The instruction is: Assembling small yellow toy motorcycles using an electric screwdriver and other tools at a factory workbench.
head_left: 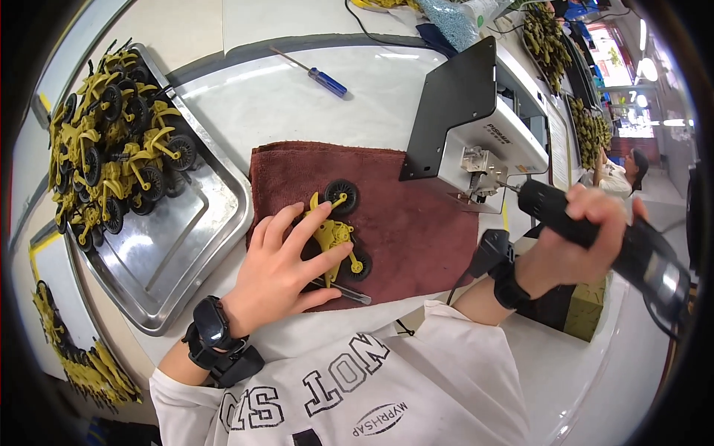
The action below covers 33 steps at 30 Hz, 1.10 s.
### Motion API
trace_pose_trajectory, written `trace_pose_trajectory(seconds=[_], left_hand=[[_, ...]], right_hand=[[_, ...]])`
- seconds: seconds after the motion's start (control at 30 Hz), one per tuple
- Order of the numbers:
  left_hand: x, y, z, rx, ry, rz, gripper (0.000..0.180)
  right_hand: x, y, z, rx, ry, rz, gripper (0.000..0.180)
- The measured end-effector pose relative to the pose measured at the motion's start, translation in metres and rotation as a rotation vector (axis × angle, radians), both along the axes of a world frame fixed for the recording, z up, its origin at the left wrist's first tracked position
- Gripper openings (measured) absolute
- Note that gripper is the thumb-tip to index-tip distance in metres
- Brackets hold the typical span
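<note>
My left hand (286,264) rests with fingers spread over a yellow toy motorcycle (332,236) with black wheels. The toy lies on its side on a folded maroon towel (424,253); my fingertips touch its body and partly hide it. A thin shiny strip (353,294) shows beside my thumb. In my right hand (587,241) is a black electric screwdriver (554,208), gripped around its body. Its bit points left at the metal outlet of a black and white screw feeder (476,141); whether a screw sits on the tip is too small to tell.
A metal tray (230,212) at the left bears a heap of similar toy motorcycles (111,149). A blue-handled screwdriver (327,82) lies beyond the towel. More yellow toys (89,372) sit at lower left. Another person (617,171) is at the far right. A green box (585,311) stands near my right forearm.
</note>
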<state>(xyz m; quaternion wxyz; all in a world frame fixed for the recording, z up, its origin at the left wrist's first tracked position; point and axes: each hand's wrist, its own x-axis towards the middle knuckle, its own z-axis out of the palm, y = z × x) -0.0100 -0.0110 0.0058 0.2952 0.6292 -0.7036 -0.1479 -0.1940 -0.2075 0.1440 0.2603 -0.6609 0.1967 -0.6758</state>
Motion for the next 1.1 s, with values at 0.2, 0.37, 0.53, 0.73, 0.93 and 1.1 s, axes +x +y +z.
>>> trace_pose_trajectory(seconds=[0.2, 0.37, 0.53, 0.73, 0.93, 1.1], left_hand=[[0.001, 0.003, -0.001, -0.010, 0.017, -0.006, 0.052], [0.002, 0.004, 0.000, 0.006, 0.016, -0.009, 0.053], [0.004, 0.006, -0.003, -0.012, 0.043, -0.002, 0.058], [0.007, 0.007, 0.000, -0.028, 0.084, -0.024, 0.055], [0.007, 0.009, -0.002, -0.050, 0.118, 0.003, 0.053], [0.009, 0.008, -0.003, -0.039, 0.144, -0.004, 0.052]], right_hand=[[0.011, 0.016, -0.010, 0.250, 0.023, 0.095, 0.043], [0.014, 0.061, -0.016, 0.232, -0.028, 0.609, 0.051], [0.058, 0.069, -0.040, 0.367, 0.019, 0.887, 0.056], [0.075, 0.064, -0.061, 0.259, 0.135, 1.016, 0.056], [0.084, 0.072, -0.068, 0.327, 0.142, 0.907, 0.059], [0.085, 0.071, -0.066, 0.317, 0.144, 0.978, 0.057]])
